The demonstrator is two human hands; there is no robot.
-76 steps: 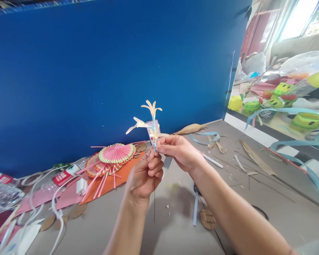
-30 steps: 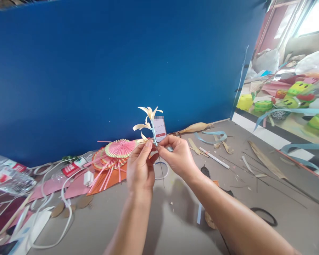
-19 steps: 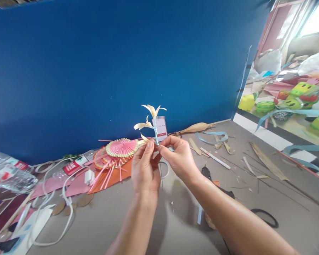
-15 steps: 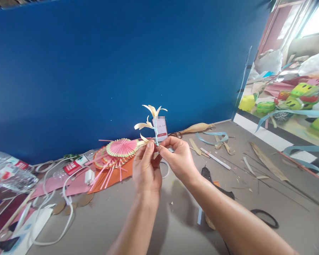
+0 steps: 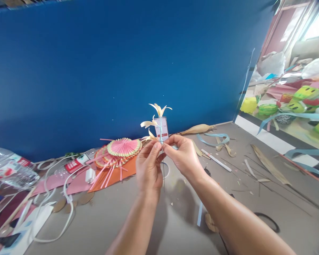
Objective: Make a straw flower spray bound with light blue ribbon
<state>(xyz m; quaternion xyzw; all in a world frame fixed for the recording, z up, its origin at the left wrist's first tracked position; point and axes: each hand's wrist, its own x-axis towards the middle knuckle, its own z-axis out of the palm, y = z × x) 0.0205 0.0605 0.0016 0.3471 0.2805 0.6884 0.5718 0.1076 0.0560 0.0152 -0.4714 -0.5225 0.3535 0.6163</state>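
An artificial flower stem [image 5: 161, 130] stands upright between my hands, wrapped in light blue and bearing cream, husk-like petals [image 5: 159, 109] at the top and along its left side. My left hand [image 5: 149, 168] is closed, pinching the stem's lower part between thumb and fingers. A thin dark wire end hangs below the fingers. Close against it, my right hand [image 5: 185, 156] pinches at the base of the blue wrapping. A bit of light blue strip [image 5: 174, 147] shows at its fingers. Just behind the flower leans a phone [image 5: 157, 132] with a timer, partly hidden.
Pink paper fans [image 5: 124, 147] lie left on orange card. Plastic bottles [image 5: 12, 170] and a white cable [image 5: 69, 212] are farther left. To the right are a blue ribbon [image 5: 214, 139], a white pen [image 5: 216, 161], dried husks [image 5: 268, 163] and wires. A blue panel [image 5: 122, 63] stands behind.
Both hands and the flower have shifted slightly right in view. The flower's wire end now shows below the left fingers. My right forearm now covers the black tool on the table.
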